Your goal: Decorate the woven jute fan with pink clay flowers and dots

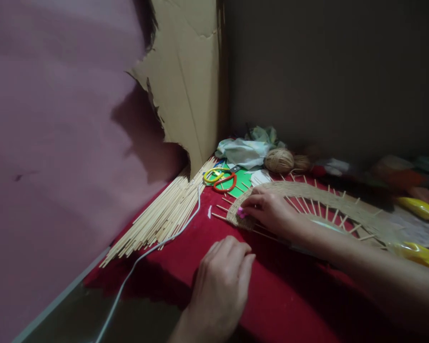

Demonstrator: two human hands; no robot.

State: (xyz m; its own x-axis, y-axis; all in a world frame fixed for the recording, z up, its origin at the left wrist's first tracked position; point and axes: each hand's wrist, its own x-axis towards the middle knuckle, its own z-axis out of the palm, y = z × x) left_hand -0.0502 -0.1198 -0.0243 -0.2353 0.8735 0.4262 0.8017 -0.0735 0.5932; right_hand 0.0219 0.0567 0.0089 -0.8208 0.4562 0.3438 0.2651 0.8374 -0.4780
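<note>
A curved band [309,190] woven from tan cord lies on the red cloth, with thin sticks poking out along both its edges. My right hand [275,209] reaches over its left end, fingers bent together at a small pink flower-shaped piece [241,212] on the weave. Part of that piece is under the fingertips. Nearer to me, my left hand [223,281] is at the front of the red cloth [271,290], apart from the band. Its fingers are curled in, and the fingertips are hidden, so I cannot see anything in them.
A pile of thin sticks [157,219] lies at the left, crossed by a white cable [143,257]. Scissors [224,180] with yellow and orange handles rest on a green sheet [243,177]. Behind are a twine ball [279,160] and torn cardboard [189,71]. Yellow packets [420,208] lie right.
</note>
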